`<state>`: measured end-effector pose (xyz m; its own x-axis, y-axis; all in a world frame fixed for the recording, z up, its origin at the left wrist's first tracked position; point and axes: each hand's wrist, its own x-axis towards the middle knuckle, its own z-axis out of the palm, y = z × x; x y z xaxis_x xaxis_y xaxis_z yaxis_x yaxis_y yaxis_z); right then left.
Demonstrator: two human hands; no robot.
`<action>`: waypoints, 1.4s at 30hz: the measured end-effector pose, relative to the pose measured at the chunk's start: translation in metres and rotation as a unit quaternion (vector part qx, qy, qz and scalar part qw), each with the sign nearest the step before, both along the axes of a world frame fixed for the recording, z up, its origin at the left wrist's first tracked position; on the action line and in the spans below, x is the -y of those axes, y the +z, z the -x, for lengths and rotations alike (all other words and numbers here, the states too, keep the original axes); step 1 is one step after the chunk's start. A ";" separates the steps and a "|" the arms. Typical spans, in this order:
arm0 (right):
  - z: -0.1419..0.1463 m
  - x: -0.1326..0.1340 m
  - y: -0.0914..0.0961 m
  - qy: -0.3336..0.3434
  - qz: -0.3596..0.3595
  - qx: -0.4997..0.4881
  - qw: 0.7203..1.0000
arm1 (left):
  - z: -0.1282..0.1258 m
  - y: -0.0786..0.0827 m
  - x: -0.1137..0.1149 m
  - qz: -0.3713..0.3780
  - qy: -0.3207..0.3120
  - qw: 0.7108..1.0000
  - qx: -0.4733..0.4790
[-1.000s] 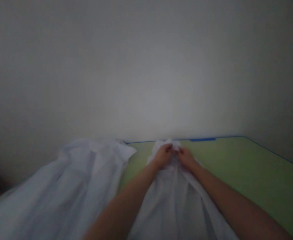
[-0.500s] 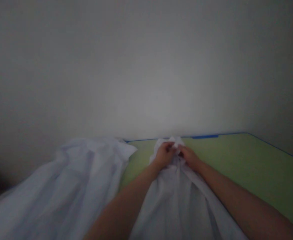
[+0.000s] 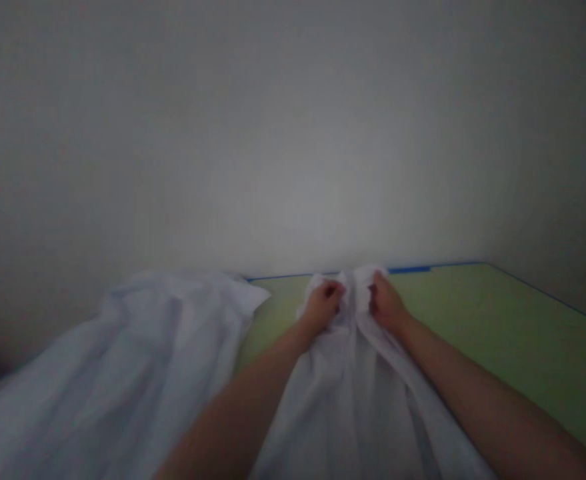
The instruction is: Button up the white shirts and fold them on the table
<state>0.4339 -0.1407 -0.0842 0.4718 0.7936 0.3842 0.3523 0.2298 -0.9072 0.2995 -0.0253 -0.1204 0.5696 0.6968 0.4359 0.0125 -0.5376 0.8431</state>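
Note:
A long white cloth (image 3: 337,400) with gathered folds runs from the bottom of the view up to the far edge of a green surface. At its bunched top end, my left hand (image 3: 324,303) pinches the fabric on the left side. My right hand (image 3: 387,303) grips the same end on the right, a short gap from the left hand. Between the two hands the cloth is stretched in upright pleats. The fingertips are partly hidden in the fabric, and the picture is dim and blurred.
A second white cloth (image 3: 147,360) lies heaped in folds on the left. Under both is a light green surface (image 3: 497,333) with a blue edge. A plain grey wall (image 3: 293,133) stands right behind it. Something dark sits at the far left.
My right hand has moved right, away from my left hand, spreading the top of the cloth between them. My left hand has stayed nearly in place.

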 end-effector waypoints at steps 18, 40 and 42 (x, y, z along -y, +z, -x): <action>-0.004 0.003 -0.009 -0.002 0.114 0.094 0.989 | 0.000 -0.010 0.004 -0.062 0.026 0.998 -0.021; 0.022 0.001 -0.014 0.137 0.103 -0.130 0.976 | 0.010 0.002 0.026 -0.215 0.042 0.973 -0.072; 0.022 0.000 -0.016 0.145 0.093 -0.160 0.972 | 0.011 0.003 0.028 -0.234 0.032 0.968 -0.083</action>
